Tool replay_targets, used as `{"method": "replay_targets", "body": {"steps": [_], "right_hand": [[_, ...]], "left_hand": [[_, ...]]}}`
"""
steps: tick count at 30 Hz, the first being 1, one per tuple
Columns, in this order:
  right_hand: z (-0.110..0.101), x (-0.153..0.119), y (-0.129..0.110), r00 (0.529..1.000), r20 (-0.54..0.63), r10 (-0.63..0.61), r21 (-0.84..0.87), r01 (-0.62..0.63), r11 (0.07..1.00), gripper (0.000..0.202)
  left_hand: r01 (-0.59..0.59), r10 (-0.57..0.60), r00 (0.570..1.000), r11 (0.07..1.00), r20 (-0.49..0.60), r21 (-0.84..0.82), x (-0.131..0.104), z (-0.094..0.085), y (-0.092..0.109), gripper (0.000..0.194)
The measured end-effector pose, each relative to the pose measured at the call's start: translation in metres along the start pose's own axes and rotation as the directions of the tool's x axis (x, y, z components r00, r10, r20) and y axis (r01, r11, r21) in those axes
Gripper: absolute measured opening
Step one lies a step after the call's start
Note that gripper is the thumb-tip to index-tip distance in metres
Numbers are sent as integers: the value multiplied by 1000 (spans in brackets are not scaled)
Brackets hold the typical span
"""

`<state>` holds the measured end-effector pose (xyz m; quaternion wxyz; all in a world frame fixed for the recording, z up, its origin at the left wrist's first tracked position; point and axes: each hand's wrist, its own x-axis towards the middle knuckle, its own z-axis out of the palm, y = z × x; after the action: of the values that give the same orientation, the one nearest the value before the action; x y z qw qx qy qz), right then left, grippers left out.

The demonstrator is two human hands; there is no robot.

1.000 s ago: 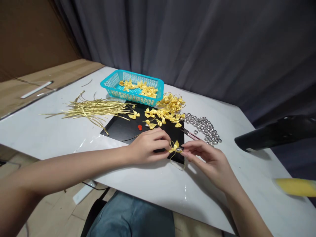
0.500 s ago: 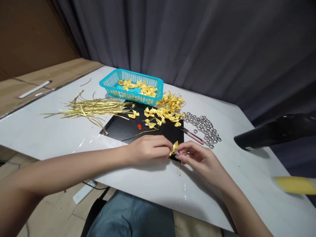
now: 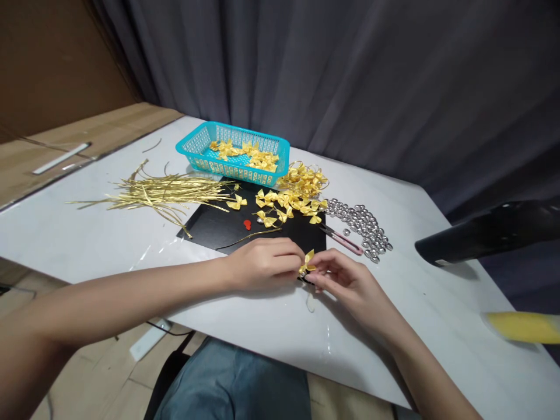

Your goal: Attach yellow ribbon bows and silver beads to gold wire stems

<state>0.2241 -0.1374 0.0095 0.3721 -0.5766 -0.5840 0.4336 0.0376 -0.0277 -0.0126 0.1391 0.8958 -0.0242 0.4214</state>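
A yellow ribbon bow (image 3: pixel 308 258) is pinched between my two hands above the front edge of the black mat (image 3: pixel 210 224). My left hand (image 3: pixel 268 263) is closed on the bow's left side. From the right, my right hand (image 3: pixel 343 277) has thumb and forefinger pressed together at the bow, by a small silver bead (image 3: pixel 303 273) that is partly covered by fingers. A thin pale thread (image 3: pixel 310 302) hangs below. More yellow bows (image 3: pixel 291 201) lie on the mat, with a red piece (image 3: pixel 247 224) and a gold cord (image 3: pixel 249 235) nearer my left hand.
A turquoise basket (image 3: pixel 231 171) holding yellow bows stands behind. Gold cords (image 3: pixel 170 191) spread at left. Silver beads (image 3: pixel 361 224) and pink-handled snips (image 3: pixel 343 240) lie right. A black cylindrical object (image 3: pixel 472 236) and a yellow roll-like thing (image 3: pixel 520 328) are farther right.
My right fingers have moved slightly left, closer to my left hand. The silver bead has shifted left against the bow, and the hanging thread has swung left.
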Motion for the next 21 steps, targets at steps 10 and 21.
{"method": "replay_targets", "body": {"steps": [10,21], "right_hand": [[0,-1,3,999,-37,5,24,-4,1000,21],[9,3,-5,980,82,181,379,-199,904,32]], "left_hand": [[93,-92,996,992,12,-82,-1,2,-1,16],[-151,153,987,988,-45,37,0,-8,-8,18]]}}
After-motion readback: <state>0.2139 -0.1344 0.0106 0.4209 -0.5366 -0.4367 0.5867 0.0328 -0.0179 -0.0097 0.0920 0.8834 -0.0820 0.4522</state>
